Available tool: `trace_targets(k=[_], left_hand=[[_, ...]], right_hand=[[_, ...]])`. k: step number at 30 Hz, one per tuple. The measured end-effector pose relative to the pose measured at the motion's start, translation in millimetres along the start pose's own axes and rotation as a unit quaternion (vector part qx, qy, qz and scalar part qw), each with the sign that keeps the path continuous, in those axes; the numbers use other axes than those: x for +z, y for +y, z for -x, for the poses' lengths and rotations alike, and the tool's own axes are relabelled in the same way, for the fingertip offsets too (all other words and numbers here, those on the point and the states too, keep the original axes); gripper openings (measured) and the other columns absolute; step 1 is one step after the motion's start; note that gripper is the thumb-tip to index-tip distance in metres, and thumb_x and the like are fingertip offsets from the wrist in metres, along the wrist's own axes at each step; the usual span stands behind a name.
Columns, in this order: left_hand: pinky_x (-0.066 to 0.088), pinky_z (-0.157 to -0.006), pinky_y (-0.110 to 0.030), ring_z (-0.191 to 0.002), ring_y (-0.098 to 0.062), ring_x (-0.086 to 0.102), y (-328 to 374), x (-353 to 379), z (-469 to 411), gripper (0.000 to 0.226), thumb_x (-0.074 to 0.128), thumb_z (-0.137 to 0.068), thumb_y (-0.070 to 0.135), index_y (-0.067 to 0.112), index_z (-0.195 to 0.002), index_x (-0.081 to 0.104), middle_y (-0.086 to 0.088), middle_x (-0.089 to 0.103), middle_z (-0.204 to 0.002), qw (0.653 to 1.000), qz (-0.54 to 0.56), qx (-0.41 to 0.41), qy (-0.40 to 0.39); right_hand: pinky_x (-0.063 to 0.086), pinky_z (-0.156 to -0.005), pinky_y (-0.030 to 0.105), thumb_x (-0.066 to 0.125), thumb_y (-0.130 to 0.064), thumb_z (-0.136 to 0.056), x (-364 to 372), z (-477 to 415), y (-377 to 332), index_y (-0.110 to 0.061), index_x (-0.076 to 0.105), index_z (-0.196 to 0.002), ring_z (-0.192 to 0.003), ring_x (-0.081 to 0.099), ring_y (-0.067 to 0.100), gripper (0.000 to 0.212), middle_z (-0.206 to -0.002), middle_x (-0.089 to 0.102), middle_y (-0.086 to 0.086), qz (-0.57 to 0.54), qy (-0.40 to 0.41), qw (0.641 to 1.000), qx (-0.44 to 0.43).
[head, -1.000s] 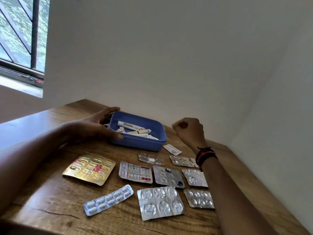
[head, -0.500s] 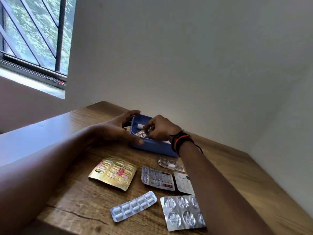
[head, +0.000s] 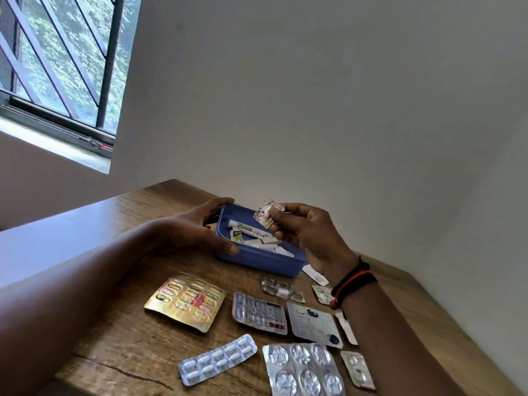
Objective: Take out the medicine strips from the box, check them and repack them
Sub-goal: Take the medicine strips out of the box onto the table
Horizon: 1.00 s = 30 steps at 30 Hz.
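Medicine strips (head: 313,324) are spread flat over the wooden table (head: 114,338) on the person's side of both hands, well short of the box. Nearest of all, a large silver strip (head: 303,370) with round blisters and a white-pill strip (head: 218,360) are seen, the latter laid slantwise. A small silver strip (head: 358,370) is partly covered by the right forearm. Further on, a gold strip (head: 185,301) is found on the near side of the left hand, and a red-printed strip (head: 258,312) on the near side of the gap between the hands.

Beyond these, the blue box (head: 257,260) is gripped at its left end by the left hand (head: 194,232), with the thumb laid along the near wall and the fingers curled over the far corner. A white tube (head: 248,231) and other small packs are seen inside, between the hands. The right hand (head: 305,232) is poised over the box's right half, and a crumpled strip (head: 265,214) is pinched between its thumb and fingertips.

That strip is held just above the far rim, left of the right palm and near the left fingertips but apart from them. Its long axis is stood roughly upright, a little tilted, and a printed face is shown toward the camera. The taking-out step is judged to be in hand. The coming move is judged to rest on the right hand: the strip would have to be drawn back toward the person, over the near wall, to be set among the others
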<state>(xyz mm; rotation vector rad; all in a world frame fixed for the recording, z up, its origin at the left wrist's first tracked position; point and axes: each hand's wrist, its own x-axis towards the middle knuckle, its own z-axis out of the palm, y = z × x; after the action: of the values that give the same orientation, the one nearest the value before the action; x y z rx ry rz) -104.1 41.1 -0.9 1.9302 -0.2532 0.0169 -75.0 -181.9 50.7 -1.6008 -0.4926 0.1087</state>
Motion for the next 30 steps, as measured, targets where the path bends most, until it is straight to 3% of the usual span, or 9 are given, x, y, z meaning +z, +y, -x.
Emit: trace_targets(k=[6, 8, 14, 16, 19, 22, 24, 27, 30], left_hand=[[0.042, -0.107, -0.043, -0.130, -0.021, 0.043, -3.7, -3.2, 0.8, 0.122, 0.091, -0.038, 0.045, 0.035, -0.143, 0.028, 0.002, 0.041, -0.144, 1.000, 0.015, -0.008, -0.002], [0.045, -0.104, -0.040, -0.126, -0.019, 0.046, -4.7, -3.2, 0.2, 0.115, 0.091, -0.046, 0.038, 0.035, -0.143, 0.029, 0.002, 0.044, -0.141, 1.000, 0.017, -0.008, 0.000], [0.047, -0.102, -0.039, -0.123, -0.019, 0.049, -4.4, -2.1, 2.1, 0.116, 0.090, -0.044, 0.040, 0.034, -0.142, 0.029, 0.004, 0.047, -0.135, 1.000, 0.017, -0.013, 0.005], [0.047, -0.103, -0.039, -0.122, -0.018, 0.050, -4.5, -1.3, 2.1, 0.118, 0.089, -0.042, 0.043, 0.034, -0.143, 0.029, 0.005, 0.048, -0.135, 1.000, 0.011, -0.011, 0.008], [0.046, -0.103, -0.039, -0.123, -0.019, 0.050, -4.6, -0.7, 0.8, 0.113, 0.088, -0.050, 0.035, 0.031, -0.145, 0.028, 0.002, 0.047, -0.138, 1.000, 0.007, -0.012, 0.011], [0.046, -0.104, -0.040, -0.123, -0.019, 0.050, -5.2, -1.0, 2.9, 0.114, 0.088, -0.049, 0.034, 0.030, -0.146, 0.028, 0.001, 0.047, -0.139, 1.000, 0.008, -0.019, 0.012], [0.046, -0.104, -0.040, -0.122, -0.019, 0.051, -1.9, -0.7, 7.0, 0.118, 0.089, -0.044, 0.039, 0.028, -0.145, 0.029, 0.001, 0.049, -0.137, 1.000, 0.005, -0.021, 0.007], [0.048, -0.098, -0.033, -0.117, -0.015, 0.054, -1.2, 2.7, 13.9, 0.112, 0.093, -0.050, 0.029, 0.024, -0.145, 0.033, 0.000, 0.051, -0.135, 0.999, 0.022, -0.035, 0.019], [0.046, -0.096, -0.027, -0.121, -0.014, 0.049, 0.0, 4.6, 11.6, 0.091, 0.081, -0.071, 0.019, 0.021, -0.147, 0.030, -0.003, 0.046, -0.143, 0.999, 0.016, -0.036, 0.035]], right_hand=[[0.058, -0.063, 0.030, 0.080, -0.013, -0.069, -14.7, 2.8, -5.9, -0.012, 0.070, -0.082, -0.067, 0.069, 0.028, 0.017, -0.080, 0.074, 0.019, -0.075, 0.016, 0.990, -0.121], [0.060, -0.069, 0.034, 0.081, -0.010, -0.069, -17.7, 2.1, -6.2, -0.013, 0.070, -0.080, -0.076, 0.073, 0.028, 0.015, -0.083, 0.075, 0.017, -0.023, 0.029, 0.980, -0.194], [0.056, -0.084, 0.023, 0.077, 0.002, -0.077, -20.4, 3.5, -1.7, -0.001, 0.072, -0.083, -0.094, 0.071, 0.009, 0.009, -0.098, 0.074, 0.004, 0.261, 0.081, 0.842, -0.464], [0.054, -0.087, 0.023, 0.076, 0.004, -0.078, -20.7, 5.3, -0.8, 0.000, 0.071, -0.083, -0.099, 0.069, 0.009, 0.008, -0.103, 0.073, 0.006, 0.319, 0.080, 0.801, -0.500], [0.053, -0.089, 0.022, 0.075, 0.004, -0.079, -22.2, 5.6, -0.3, 0.000, 0.071, -0.081, -0.101, 0.067, 0.010, 0.007, -0.106, 0.072, 0.007, 0.353, 0.079, 0.780, -0.511], [0.054, -0.086, 0.022, 0.076, 0.002, -0.079, -21.0, 5.3, -0.1, -0.002, 0.071, -0.083, -0.097, 0.068, 0.009, 0.007, -0.101, 0.072, 0.006, 0.344, 0.072, 0.788, -0.505], [0.056, -0.078, 0.022, 0.078, -0.001, -0.078, -14.3, 7.3, -1.6, -0.006, 0.071, -0.081, -0.086, 0.071, 0.008, 0.009, -0.090, 0.073, 0.004, 0.290, 0.067, 0.834, -0.465], [0.056, -0.066, 0.026, 0.081, -0.005, -0.074, -2.2, 12.0, -5.2, -0.012, 0.069, -0.080, -0.068, 0.071, 0.014, 0.016, -0.074, 0.074, 0.008, 0.167, 0.008, 0.944, -0.284], [0.057, -0.063, 0.025, 0.079, -0.008, -0.075, -2.0, 16.3, -7.9, -0.007, 0.071, -0.096, -0.068, 0.071, 0.020, 0.023, -0.079, 0.076, 0.013, 0.146, -0.134, 0.972, -0.126]])
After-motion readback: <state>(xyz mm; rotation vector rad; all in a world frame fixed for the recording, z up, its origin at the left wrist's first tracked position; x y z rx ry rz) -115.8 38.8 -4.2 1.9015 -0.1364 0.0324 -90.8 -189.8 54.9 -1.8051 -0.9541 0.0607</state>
